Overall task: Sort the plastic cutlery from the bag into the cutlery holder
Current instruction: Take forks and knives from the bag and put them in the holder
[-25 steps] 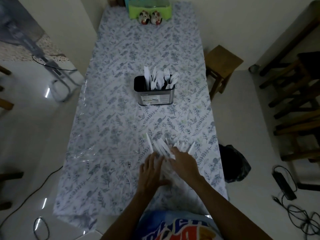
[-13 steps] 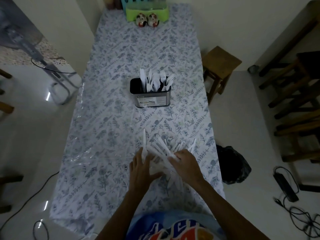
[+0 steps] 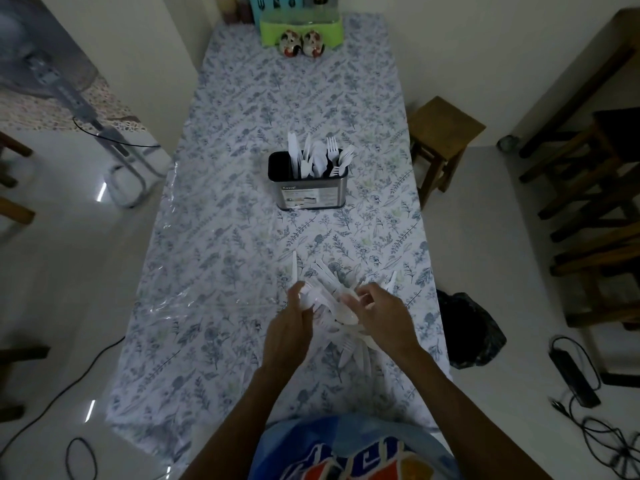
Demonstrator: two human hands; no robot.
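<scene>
A dark rectangular metal cutlery holder (image 3: 308,183) stood mid-table on the blue floral tablecloth (image 3: 242,237), white plastic forks and knives (image 3: 320,157) upright inside. At 6 o'clock from it, the left hand (image 3: 289,327) and right hand (image 3: 384,315) gripped a heap of white plastic cutlery (image 3: 332,289).

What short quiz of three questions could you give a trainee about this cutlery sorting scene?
1. True or false: the steel cutlery holder with a black rim already contains white plastic forks.
2. Where is the loose pile of white plastic cutlery? A) inside the holder B) on the floral tablecloth near the person C) on the brown wooden stool
3. Which hand, the left hand or the right hand, is closer to the stool?

Key: 1 true; 2 B; 3 the right hand.
</scene>
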